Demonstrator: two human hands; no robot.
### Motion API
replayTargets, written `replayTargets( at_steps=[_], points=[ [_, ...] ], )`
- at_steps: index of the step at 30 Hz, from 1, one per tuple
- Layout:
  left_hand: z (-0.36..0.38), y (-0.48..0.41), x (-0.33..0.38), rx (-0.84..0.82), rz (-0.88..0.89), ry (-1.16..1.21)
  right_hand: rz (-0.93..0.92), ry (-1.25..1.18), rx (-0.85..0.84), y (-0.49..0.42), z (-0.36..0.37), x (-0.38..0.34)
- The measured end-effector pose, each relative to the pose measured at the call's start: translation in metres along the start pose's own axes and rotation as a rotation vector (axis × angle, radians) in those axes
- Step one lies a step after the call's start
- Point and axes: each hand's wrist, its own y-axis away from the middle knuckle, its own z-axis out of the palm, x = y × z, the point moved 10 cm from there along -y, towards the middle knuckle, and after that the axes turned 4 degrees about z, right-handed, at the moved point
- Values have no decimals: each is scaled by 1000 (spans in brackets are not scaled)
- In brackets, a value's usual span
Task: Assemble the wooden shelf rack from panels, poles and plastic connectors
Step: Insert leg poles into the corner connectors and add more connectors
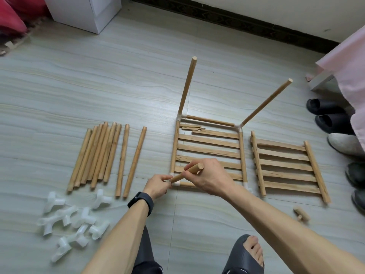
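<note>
Step in hand: third upright. Right hand [206,176] curls round pole [192,171]; left hand [158,184] pinches corner connector [177,183] on slatted panel [209,147]. Next, likely: align, press home.

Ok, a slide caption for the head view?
Right hand holds a pole at the near-left connector of the panel; left hand pinches that connector.
</note>
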Motion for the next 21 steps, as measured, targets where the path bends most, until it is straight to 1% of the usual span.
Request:
replayTargets(
  at_steps=[10, 16, 19, 21],
  points=[
    [9, 5, -2, -131, 26, -30, -156, 248, -117, -7, 40, -39],
    [3, 10, 2, -160, 19, -14, -182, 260, -104, -8, 39, -41],
    [-21, 21, 19, -117, 38, -58, -169, 251, -126, -10, 43, -33],
    [-43, 33, 41, -57, 76, -65, -128, 145, -163, -7, 48, -17]
  ],
)
